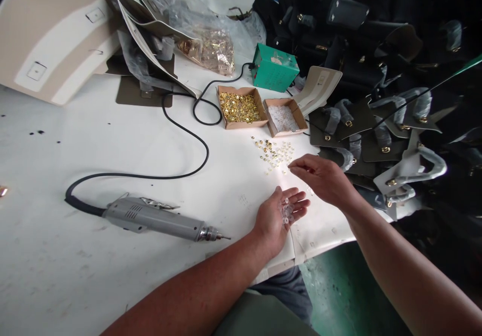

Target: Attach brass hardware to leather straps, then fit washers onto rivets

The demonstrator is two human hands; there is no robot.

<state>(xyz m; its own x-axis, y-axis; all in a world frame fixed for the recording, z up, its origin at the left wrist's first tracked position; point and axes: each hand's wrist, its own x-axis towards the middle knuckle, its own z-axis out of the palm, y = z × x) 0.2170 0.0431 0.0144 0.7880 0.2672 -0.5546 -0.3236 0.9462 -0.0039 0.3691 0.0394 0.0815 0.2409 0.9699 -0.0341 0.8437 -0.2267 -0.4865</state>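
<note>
My left hand (274, 221) is palm up near the table's front edge, fingers stretched out. It carries a small heap of clear plastic washers (287, 210) in its cupped palm. My right hand (320, 176) hovers over the table just beyond it, thumb and forefinger pinched together; whatever is between them is too small to see. By those fingertips lie scattered small gold caps (268, 145) and pale washers (280, 159). Behind them stand a cardboard tray of gold fittings (238, 107) and another tray of clear washers (282, 118).
A grey electric screwdriver (154, 219) lies at left, its black cord (206, 145) looping back to a green power box (276, 67). Beige panels (56, 29) and a plastic bag of gold parts (211, 49) are at the back left. Dark pieces with wrapped handles (384, 137) crowd the right.
</note>
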